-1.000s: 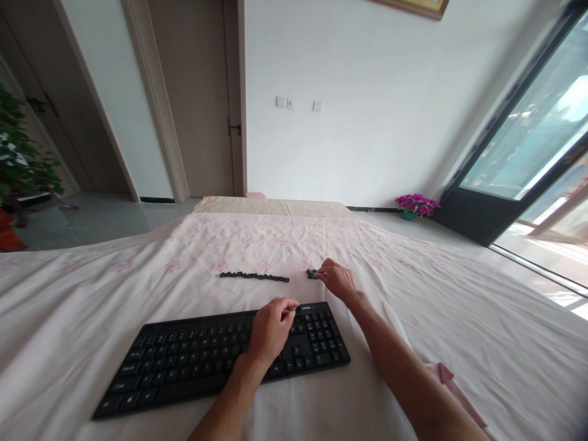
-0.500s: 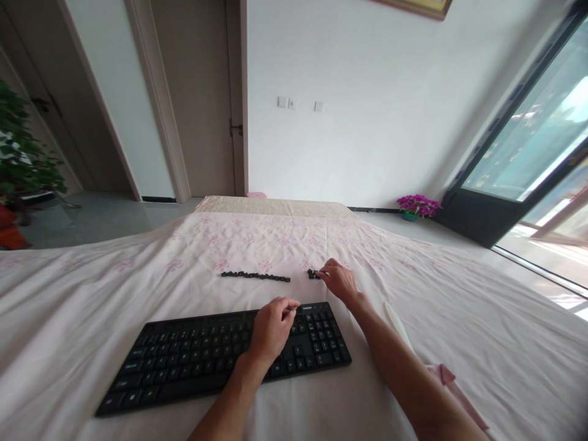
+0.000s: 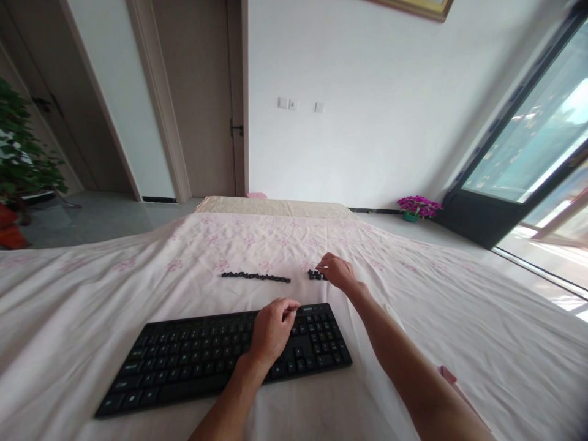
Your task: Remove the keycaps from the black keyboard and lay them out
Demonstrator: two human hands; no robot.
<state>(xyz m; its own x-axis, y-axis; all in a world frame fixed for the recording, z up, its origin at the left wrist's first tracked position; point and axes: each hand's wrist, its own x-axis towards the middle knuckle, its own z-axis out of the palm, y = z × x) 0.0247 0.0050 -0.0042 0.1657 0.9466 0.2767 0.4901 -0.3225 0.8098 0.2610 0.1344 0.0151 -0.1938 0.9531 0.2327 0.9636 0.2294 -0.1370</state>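
My left hand (image 3: 274,327) rests over the right half of a black keyboard (image 3: 202,352). Its thumb and forefinger are pinched near the keyboard's far edge; what is between them, if anything, is too small to make out. Beyond the keyboard, my right hand (image 3: 339,271) is at a small cluster of black keycaps (image 3: 315,275). Its fingers are drawn together in a pinch just above the cluster's right side, and their tips do not show clearly what they hold. A longer row of small black keycaps (image 3: 255,277) lies to the left of that cluster.
A pale pink floral cloth (image 3: 151,278) with wrinkles covers the surface. A pink strip (image 3: 448,375) lies beside my right forearm. Farther off stand a pot of magenta flowers (image 3: 419,207), a leafy plant (image 3: 22,150), a closed door (image 3: 195,98) and a glass door (image 3: 528,141).
My right hand has lifted slightly off the small cluster, so more of the keycaps show. My left hand and the keyboard have stayed in place.
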